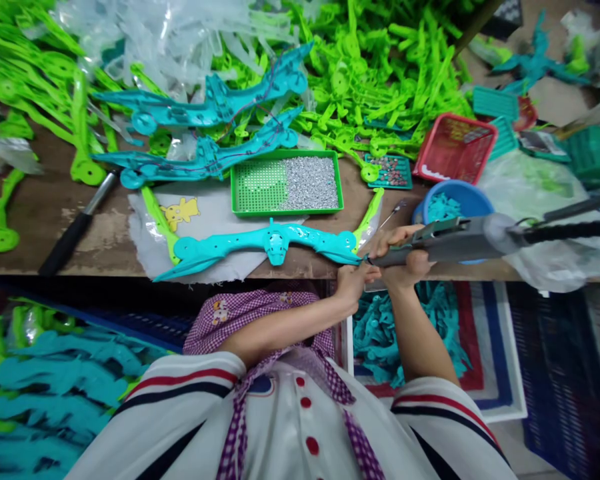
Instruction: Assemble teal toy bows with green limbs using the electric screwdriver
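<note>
A turquoise plastic winged body (pixel 215 247) with a small animal head at its middle lies along the table's front edge. Lime green plastic pieces (pixel 159 223) stick out from behind both its wings. My left hand (pixel 353 283) is closed on its right wing tip. My right hand (pixel 405 259) is wrapped round a grey electric screwdriver (pixel 460 240), held nearly level with its nose pointing left at that wing tip. Whether the bit sits on a screw cannot be seen, since fingers cover the spot.
Behind the winged body stands a green tray (pixel 235 193) of small silver screws. A blue tub (pixel 483 193) and a red basket (pixel 457 147) are at the right. A black-handled hammer (pixel 70 240) lies left. Lime green parts (pixel 405 73) heap up at the back.
</note>
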Motion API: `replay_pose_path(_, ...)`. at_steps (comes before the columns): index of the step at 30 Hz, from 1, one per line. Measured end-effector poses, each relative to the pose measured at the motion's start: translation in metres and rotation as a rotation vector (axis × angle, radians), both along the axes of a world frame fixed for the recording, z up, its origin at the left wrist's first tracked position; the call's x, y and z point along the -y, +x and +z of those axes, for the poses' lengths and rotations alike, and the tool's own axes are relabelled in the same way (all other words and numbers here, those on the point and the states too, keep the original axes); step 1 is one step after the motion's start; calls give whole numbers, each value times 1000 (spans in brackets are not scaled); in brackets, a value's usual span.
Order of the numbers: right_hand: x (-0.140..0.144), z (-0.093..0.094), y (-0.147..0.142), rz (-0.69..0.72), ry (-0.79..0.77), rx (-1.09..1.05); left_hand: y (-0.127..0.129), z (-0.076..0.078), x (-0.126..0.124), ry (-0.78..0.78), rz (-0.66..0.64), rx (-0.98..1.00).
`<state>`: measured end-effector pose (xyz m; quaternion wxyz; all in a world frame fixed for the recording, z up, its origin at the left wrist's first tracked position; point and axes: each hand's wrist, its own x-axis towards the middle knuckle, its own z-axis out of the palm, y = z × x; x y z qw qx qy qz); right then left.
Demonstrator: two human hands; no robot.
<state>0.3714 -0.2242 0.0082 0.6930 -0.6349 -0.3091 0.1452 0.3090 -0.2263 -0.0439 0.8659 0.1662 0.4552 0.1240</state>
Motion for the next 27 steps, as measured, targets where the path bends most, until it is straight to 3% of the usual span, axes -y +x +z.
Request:
replay_pose_path(3,1,-1,1,34,-86,32,3,1,-1,25,-46,-17)
replay_pose_path(6,-3,3,5,-6,-59,68,-5,7,-7,37,-141,7)
replay_pose_path(11,-16,24,-3,-37,60,76,-71,36,-45,77,-472,214)
replay_pose_path(12,-18,31,-8,-22,54,101,-84,46,-60,268,-452,262)
replay_pose_path(14,-21,46,-14,59,-13,208,-98,67,-92,740,-97,246)
replay_pose_path(16,-26,60,-5,152,-107,357,-96,87,-122,984,98,321)
replay_pose_path(18,-30,69,28,81,-203,479,-85,103,-144,1059,98,406)
replay_pose_path(20,-36,68,84,-189,-367,542,-76,110,-158,1080,114,411)
replay_pose_path(21,-39,64,117,-331,-516,571,-74,110,-164,1087,166,378)
replay_pose_path(22,-42,58,149,-386,-707,588,-75,108,-169,1092,231,332)
replay_pose_path(25,-57,34,224,-339,-1174,545,-86,94,-184,1110,375,191)
replay_pose_path(27,-68,19,250,-278,-1360,519,-96,82,-192,1140,433,139)
